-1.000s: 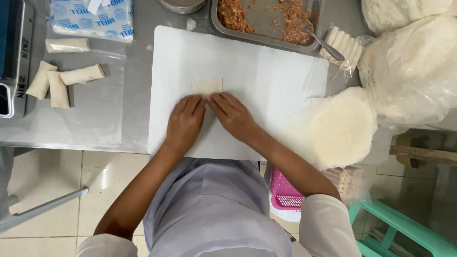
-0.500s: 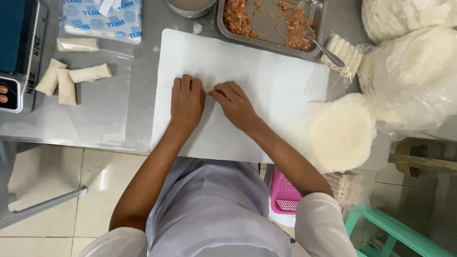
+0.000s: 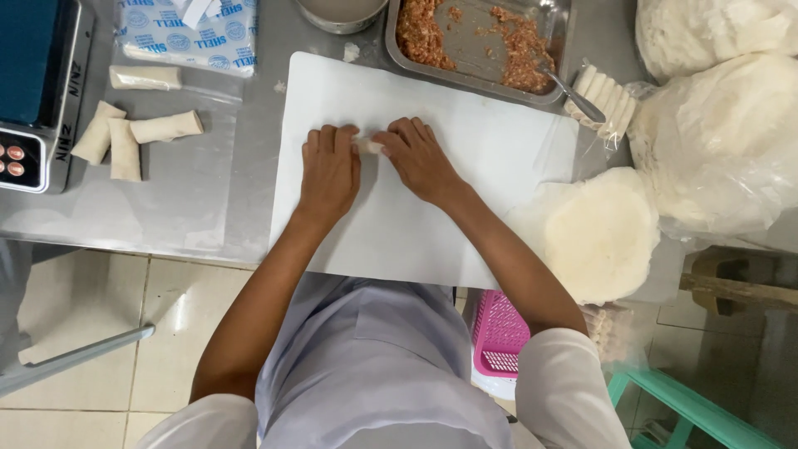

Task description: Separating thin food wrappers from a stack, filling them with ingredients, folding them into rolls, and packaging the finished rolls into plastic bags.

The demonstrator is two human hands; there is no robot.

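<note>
Over the last second both hands had crept up the white rectangular plastic cutting board point(image 3: 465, 191) at the centre of the frame. The flat pale wrapper seen a second earlier had been wound into a small pale dough roll point(image 3: 366, 146), now mostly hidden under the fingers, so the rolling looked nearly finished. The left hand point(image 3: 330, 170) lay palm down, fingers nearly straight, pressing one end; the right hand point(image 3: 420, 158) was curled loosely over the other end.

Counted: four finished pale rolls point(image 3: 125, 137) lay on the steel table at the upper left, one metal tray of minced filling point(image 3: 478, 41) sat at the top, and one round stack of white wrappers point(image 3: 598, 233) lay at the right.
</note>
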